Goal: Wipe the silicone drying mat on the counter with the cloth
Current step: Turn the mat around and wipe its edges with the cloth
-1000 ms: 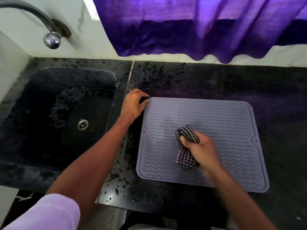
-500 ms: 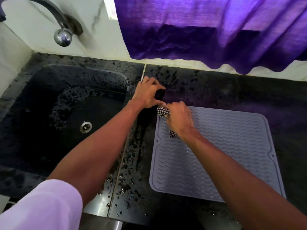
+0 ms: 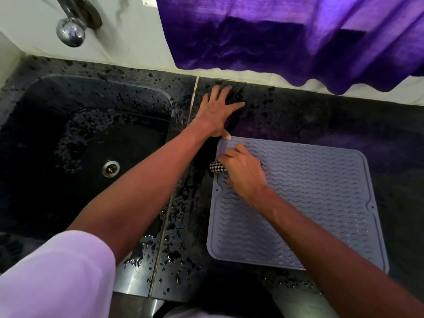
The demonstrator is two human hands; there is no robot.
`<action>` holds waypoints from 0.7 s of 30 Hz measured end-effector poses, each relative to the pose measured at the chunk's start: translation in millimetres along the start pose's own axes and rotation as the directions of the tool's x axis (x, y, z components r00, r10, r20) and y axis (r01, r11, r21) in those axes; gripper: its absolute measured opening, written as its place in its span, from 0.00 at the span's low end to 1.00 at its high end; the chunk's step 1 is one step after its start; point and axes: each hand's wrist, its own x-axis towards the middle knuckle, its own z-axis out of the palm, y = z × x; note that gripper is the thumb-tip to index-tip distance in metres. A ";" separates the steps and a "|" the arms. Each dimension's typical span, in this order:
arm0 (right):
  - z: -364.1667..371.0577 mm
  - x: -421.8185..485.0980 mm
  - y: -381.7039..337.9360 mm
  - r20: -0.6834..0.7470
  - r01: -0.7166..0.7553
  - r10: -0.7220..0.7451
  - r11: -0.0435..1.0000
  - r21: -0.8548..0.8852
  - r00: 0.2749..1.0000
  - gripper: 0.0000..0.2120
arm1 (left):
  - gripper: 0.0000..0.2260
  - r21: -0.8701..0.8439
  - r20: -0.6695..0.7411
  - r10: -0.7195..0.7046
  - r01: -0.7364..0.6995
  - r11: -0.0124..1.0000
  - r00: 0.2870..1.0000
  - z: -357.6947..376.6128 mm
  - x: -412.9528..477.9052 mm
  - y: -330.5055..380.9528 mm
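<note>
A person wipes a grey silicone drying mat (image 3: 321,191) that lies flat on the wet black surface (image 3: 321,115), just right of the sink (image 3: 34,157) and nearer the front edge than the back. The right hand (image 3: 243,173) works at the mat's far left corner, its grip clenched round a checked cloth (image 3: 216,168), and the cloth's bunched end pokes out over the mat's left edge. The left hand (image 3: 218,111) lies on the surface just behind that corner, its grip released. Its fingers are spread flat toward the back edge and its thumb touches the mat's corner, apparently pinning it. The step in hand looks to be wiping the corner and the raised rim. To do it well, the cloth should likely be pressed into the wavy ridges and drawn along them rather than across. The left thumb should bear down so the limp mat neither creeps nor curls, and the strokes should then carry toward the mat's right and near sides. Water beads (image 3: 176,249) on the surface beside the sink could be dragged onto the mat if the cloth trails off the rim. Counted in view are one mat, one cloth, two hands, one sink, one chrome tap (image 3: 70,32), one purple curtain (image 3: 286,37) above the back edge and one lilac sleeve (image 3: 52,276).
</note>
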 end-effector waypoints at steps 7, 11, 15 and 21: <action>3.9 -47.3 -19.0 -0.008 0.032 -0.032 0.998 0.049 0.999 0.19 | 0.53 0.175 0.007 0.054 -0.054 0.983 0.999 -5.9 12.3 15.4; 3.6 -87.4 -29.3 0.025 0.054 -0.059 0.989 0.140 0.998 0.22 | 0.51 0.189 -0.004 0.069 -0.067 0.980 0.998 -4.4 10.7 17.8; 1.0 -99.9 -35.0 0.158 -0.031 -0.014 0.959 0.283 0.987 0.22 | 0.48 0.182 -0.010 0.053 -0.051 0.982 0.999 -2.6 7.9 14.4; 2.1 -61.6 -22.3 0.018 -0.225 0.233 0.911 0.347 0.972 0.19 | 0.45 0.202 0.015 0.030 -0.032 0.979 0.999 -3.6 4.0 15.3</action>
